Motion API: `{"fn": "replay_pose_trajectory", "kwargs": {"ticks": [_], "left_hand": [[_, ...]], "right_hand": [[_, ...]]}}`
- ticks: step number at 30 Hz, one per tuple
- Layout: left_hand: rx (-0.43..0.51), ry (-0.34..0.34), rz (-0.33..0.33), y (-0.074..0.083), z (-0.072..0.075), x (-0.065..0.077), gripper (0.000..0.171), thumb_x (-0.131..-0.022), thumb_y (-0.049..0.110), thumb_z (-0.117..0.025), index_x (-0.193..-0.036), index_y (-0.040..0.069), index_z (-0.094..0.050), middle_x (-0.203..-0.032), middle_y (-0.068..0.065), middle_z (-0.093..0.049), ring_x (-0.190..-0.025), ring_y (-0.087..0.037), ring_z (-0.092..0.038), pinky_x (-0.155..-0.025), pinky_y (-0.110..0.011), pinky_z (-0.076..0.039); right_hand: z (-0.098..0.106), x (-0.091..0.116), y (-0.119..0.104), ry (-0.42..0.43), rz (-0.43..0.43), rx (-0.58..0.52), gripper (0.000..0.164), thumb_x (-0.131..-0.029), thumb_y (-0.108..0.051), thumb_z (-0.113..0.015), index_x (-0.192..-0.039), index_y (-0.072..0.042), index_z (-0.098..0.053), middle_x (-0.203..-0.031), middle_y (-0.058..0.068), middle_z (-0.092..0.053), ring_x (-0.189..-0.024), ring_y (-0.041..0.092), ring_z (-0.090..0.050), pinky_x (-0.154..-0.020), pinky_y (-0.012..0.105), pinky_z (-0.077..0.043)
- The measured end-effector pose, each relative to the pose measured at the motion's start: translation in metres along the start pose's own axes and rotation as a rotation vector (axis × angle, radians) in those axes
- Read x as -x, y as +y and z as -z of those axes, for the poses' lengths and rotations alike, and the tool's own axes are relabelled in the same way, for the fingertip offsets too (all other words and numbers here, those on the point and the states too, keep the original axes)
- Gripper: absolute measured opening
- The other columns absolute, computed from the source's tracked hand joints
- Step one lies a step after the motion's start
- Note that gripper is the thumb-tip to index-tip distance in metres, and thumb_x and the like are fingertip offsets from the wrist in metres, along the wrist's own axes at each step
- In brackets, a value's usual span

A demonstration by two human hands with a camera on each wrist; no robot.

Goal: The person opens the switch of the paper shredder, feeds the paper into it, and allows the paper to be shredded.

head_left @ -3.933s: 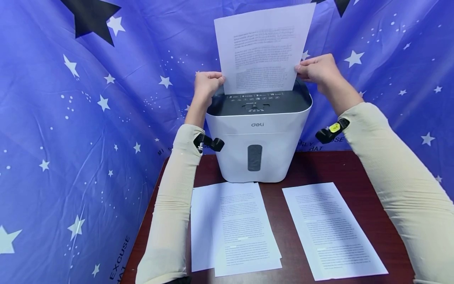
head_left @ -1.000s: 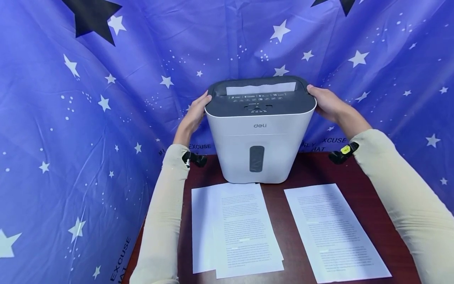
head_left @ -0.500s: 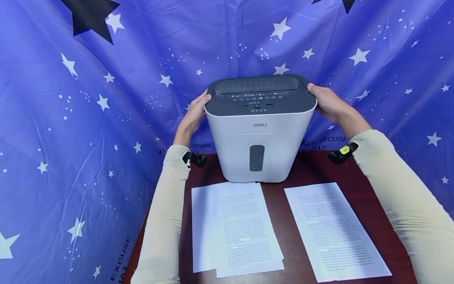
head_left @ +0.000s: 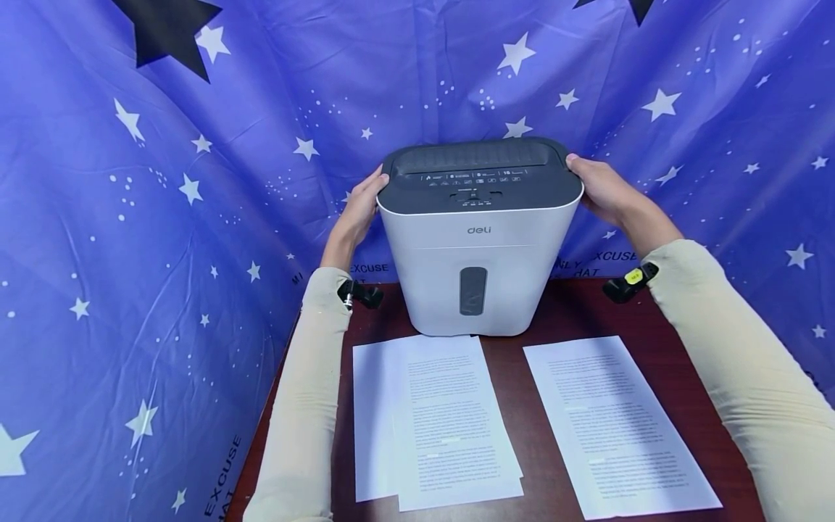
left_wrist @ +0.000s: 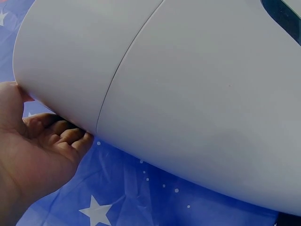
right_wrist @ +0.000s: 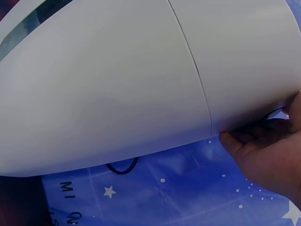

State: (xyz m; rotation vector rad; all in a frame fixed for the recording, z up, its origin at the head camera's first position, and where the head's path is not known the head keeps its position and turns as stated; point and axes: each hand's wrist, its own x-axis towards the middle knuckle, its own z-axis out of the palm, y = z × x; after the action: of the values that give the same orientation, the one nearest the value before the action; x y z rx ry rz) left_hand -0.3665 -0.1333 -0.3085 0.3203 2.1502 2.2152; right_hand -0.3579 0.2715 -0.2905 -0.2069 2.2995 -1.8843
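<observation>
A white paper shredder (head_left: 478, 272) with a dark grey top and "deli" on its front stands upright at the back of the table. My left hand (head_left: 357, 212) grips its left upper side, the thumb on the top rim. In the left wrist view, curled fingers (left_wrist: 70, 136) touch the white side wall. On the opposite side my right hand (head_left: 603, 190) holds the upper edge, thumb on the rim; the right wrist view shows its fingers (right_wrist: 235, 143) against the wall. No paper shows above the feed slot (head_left: 476, 156).
Overlapping printed sheets (head_left: 443, 428) lie in front of the shredder, slightly left. Another printed sheet (head_left: 620, 428) lies to the right. The dark red table (head_left: 502, 391) meets a blue star-patterned cloth (head_left: 261, 145) behind and at the left. A black cable loop (right_wrist: 123, 167) shows behind the shredder.
Both hands have left the printed sheet they held and moved to the shredder's sides. The sheet has sunk down into the slot, out of sight. Over the last half second, almost nothing moves.
</observation>
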Motion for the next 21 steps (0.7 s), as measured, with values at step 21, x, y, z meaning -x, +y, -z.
{"fn": "replay_pose_trajectory", "kwargs": {"ticks": [21], "left_hand": [[-0.006,0.01,0.018,0.0002,0.0003,-0.0006,0.054,-0.11,0.024,-0.041,-0.162,0.013,-0.026,-0.169,-0.001,-0.027,-0.155,-0.014,-0.028,-0.127,-0.029,-0.026]], "right_hand": [[0.0015,-0.0009,0.0002,-0.005,-0.031,0.038,0.064,-0.106,-0.054,-0.035,-0.15,-0.008,-0.041,-0.114,-0.022,-0.058,-0.113,-0.007,-0.051,-0.122,0.026,-0.032]]}}
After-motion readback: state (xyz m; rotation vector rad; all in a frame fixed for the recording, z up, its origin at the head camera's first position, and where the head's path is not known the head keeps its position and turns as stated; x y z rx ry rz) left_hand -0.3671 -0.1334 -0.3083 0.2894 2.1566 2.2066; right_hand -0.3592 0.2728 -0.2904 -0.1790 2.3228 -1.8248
